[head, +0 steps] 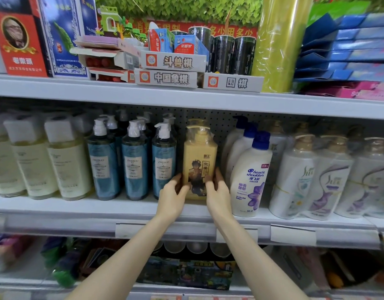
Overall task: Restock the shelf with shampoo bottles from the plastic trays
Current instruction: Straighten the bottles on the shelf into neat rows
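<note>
Evidently placing was under way: left hand (172,195) and right hand (218,191) both gripped the lower sides of the yellow shampoo bottle (199,156), upright on the middle shelf (143,207). Next it likely needed squaring and releasing. Blue ZHIDUO bottles (164,163) crowded 9 o'clock, a Head & Shoulders bottle (251,174) 3 o'clock.

left hand (172,197), right hand (217,191), gripping yellow bottle (198,161)

Both hands, left hand (172,191) and right hand (217,189), grip the yellow shampoo bottle (199,159) upright on the shelf (78,205).
</note>
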Available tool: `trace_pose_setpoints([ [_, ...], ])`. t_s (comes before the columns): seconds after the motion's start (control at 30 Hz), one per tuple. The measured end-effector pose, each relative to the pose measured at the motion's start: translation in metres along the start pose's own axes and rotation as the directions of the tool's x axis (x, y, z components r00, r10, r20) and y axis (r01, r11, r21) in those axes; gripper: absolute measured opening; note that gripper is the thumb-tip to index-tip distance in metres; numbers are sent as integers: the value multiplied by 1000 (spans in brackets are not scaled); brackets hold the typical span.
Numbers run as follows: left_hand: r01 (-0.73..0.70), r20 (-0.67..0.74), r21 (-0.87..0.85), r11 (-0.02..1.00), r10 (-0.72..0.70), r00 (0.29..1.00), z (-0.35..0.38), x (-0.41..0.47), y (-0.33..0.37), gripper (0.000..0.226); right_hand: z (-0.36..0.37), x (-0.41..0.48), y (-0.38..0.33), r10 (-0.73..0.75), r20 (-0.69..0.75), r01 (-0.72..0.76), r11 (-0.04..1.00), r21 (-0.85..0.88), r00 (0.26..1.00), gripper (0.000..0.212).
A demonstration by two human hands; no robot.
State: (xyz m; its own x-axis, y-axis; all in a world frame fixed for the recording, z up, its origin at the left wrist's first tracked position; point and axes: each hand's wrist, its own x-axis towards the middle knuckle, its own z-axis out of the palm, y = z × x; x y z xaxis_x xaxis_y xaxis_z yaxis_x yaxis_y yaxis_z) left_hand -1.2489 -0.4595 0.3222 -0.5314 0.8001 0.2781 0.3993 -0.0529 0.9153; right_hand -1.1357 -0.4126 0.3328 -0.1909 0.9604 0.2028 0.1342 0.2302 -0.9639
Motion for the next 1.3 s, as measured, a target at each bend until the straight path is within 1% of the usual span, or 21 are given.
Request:
trace_pose_setpoints([
  [0.07, -22, -28, -21, 1000, 22, 999, -2, -5, 3, 46, -5, -4, -3, -31, 12, 31, 999, 14, 999, 52],
  [0.2, -85, -68, -23, 996, 83, 994, -4, -15, 13, 30, -17, -15, -11, -68, 29, 66, 996, 62, 997, 53],
  [0.27, -93, -72, -42, 995, 90, 993, -3, -19, 20, 21, -26, -23, -17, -96, 36, 92, 991, 97, 995, 52],
  [0.33, -91, -54, -66, 994, 87, 995, 0, -23, 27, 18, -37, -29, -21, -121, 27, 116, 982, 147, 992, 47],
  [0.47, -85, -9, -107, 991, 85, 996, 12, -33, 38, 28, -64, -40, -24, -181, -19, 181, 962, 204, 983, 35],
  [0.67, -59, 52, -138, 989, 67, 996, 43, -47, 56, 44, -110, -43, -15, -165, -133, 193, 952, 237, 977, 19],
  [0.73, -48, 79, -132, 990, 59, 995, 53, -51, 60, 48, -123, -42, -12, -166, -150, 198, 954, 225, 975, 23],
  [0.83, -15, 114, -137, 990, 30, 993, 66, -54, 64, 57, -138, -39, -7, -151, -139, 174, 970, 168, 979, 38],
  [0.9, 12, 142, -155, 988, 10, 990, 72, -56, 65, 64, -144, -36, -4, -118, -104, 131, 983, 130, 988, 47],
  [1.0, 46, 164, -192, 980, -14, 986, 80, -58, 66, 71, -147, -29, -1, -68, -17, 70, 986, 148, 998, 57],
  [1.13, 89, 175, -219, 972, -51, 983, 85, -56, 67, 76, -147, -17, 4, -4, 73, -9, 986, 168, 997, 64],
  [1.3, 108, 191, -224, 969, -65, 979, 89, -54, 67, 77, -143, -4, 11, 35, 129, -55, 986, 155, 991, 72],
])
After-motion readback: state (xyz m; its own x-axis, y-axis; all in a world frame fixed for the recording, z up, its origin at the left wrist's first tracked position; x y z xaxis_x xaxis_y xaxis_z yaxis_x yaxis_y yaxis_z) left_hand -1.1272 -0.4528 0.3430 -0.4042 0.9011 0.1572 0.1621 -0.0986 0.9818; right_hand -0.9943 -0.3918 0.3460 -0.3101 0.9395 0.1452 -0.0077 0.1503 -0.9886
